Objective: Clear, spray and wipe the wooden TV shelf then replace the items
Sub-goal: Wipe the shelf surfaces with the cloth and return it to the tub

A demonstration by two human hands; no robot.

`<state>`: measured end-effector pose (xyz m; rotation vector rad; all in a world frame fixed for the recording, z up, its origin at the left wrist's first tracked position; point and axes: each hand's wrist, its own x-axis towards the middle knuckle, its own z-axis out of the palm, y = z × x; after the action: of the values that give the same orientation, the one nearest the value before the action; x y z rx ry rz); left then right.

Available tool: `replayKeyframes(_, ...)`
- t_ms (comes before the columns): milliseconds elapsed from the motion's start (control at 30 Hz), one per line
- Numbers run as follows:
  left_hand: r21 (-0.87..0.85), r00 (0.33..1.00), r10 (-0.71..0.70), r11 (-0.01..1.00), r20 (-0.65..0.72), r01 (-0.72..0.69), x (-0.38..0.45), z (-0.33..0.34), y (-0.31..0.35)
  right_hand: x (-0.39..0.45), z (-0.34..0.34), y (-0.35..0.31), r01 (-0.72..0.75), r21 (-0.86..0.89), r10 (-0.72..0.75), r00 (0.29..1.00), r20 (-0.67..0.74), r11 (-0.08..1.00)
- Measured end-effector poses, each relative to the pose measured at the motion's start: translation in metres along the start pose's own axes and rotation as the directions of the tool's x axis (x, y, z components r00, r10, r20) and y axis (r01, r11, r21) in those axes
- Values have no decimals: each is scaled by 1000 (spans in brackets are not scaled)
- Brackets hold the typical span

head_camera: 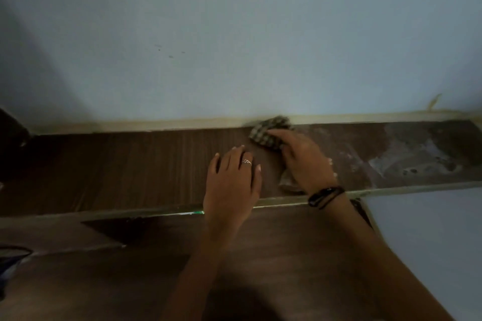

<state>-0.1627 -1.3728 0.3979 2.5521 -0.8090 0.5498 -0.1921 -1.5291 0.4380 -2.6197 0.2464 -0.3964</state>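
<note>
I saw the dark wooden shelf (130, 164) under a pale blue wall (234, 34); my left hand (232, 180) lay spread flat on it, my right hand (302, 161) beside it clutched a checked cloth (266, 135)

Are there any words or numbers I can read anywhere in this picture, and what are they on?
None. No words or numbers show on the wooden shelf, the checked cloth under the right hand, the left hand, its ring, the wristband or the wall.

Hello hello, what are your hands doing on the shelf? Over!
Right hand gripping checked cloth, wiping by the wall. Left hand flat on shelf, empty. Dusty streaks right of the cloth. Nothing in the way.
</note>
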Motion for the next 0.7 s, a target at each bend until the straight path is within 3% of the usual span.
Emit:
replayKeyframes(100,4,1000,-3,1000,20,3,0,0,2,1,-25,40,-229,-39,221,964,-148,973)
replayKeyframes(200,11,999,-16,1000,29,15,1,1,3,-1,-16,26,-324,-154,291,934,-206,933)
replayKeyframes(267,11,1000,-11,1000,23,11,0,0,3,-4,-2,-2,-263,-198,225,955,-194,944)
replayKeyframes(400,34,999,-8,999,36,7,0,-2,1,-5,19,-40,10,-53,-12,999,-48,999)
replayKeyframes(500,7,999,-2,1000,37,2,-1,-2,1,-1,3,-15,25,41,-27,999,34,999)
replayKeyframes(600,-20,999,-1,1000,55,2,-1,-2,0,2,-29,42,-131,20,132,989,-66,991)
replayKeyframes(700,-14,998,-6,1000,70,7,0,-2,1,1,-46,74,-332,-8,325,927,-189,943)
